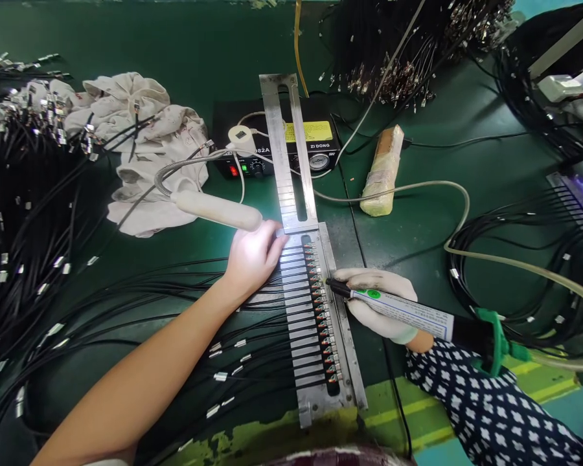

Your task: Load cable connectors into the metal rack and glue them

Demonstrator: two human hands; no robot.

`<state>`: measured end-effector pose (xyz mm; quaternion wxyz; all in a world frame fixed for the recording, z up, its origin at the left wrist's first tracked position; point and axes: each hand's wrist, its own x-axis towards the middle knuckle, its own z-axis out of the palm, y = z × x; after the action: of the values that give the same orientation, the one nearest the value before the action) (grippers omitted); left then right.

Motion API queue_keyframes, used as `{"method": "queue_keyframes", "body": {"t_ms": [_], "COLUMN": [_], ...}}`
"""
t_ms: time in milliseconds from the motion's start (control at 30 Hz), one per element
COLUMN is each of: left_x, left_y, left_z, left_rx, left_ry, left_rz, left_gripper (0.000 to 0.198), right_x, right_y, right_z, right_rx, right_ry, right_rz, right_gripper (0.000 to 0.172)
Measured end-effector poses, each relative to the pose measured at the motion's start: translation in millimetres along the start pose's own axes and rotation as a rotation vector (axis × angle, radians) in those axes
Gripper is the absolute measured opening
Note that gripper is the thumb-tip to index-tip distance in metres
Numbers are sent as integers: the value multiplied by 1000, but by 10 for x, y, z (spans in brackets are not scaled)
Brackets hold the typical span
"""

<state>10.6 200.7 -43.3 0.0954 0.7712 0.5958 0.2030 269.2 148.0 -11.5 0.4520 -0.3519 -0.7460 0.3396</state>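
A slotted metal jig [291,388] lies lengthwise before me, holding a row of black cables [257,317] side by side. Their small metal connector ends [323,310] line up over its slot. My left hand [252,255], bare, is closed at the jig's left edge, thumb and fingers against the metal; some fingertips are hidden. In my right hand [383,304], gloved in white, is a black-tipped dispensing syringe [403,315] with a labelled barrel and green cap. Its tip points at the connectors about midway along the row; I cannot tell whether it touches them.
Behind the jig stands a black dispenser box [272,158]. A lit lamp [218,208] on a bent neck hangs over my left hand. Cable bundles lie left [29,213] and at the back right [379,52]. A wrapped block [383,171], crumpled cloth [150,142] and air hose [525,262] are nearby.
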Motion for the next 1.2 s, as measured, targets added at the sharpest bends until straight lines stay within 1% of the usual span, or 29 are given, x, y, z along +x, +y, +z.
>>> {"method": "queue_keyframes", "body": {"t_ms": [600, 1200], "left_x": [1, -4], "left_y": [-30, -11], "left_z": [24, 8], "left_rx": [7, 9], "left_ry": [15, 5], "left_rz": [21, 7], "left_gripper": [25, 24], "right_x": [20, 8], "right_y": [-11, -12], "right_z": [-21, -25], "right_rx": [3, -8], "right_ry": [-20, -21], "right_rz": [-40, -20], "right_gripper": [13, 13]}}
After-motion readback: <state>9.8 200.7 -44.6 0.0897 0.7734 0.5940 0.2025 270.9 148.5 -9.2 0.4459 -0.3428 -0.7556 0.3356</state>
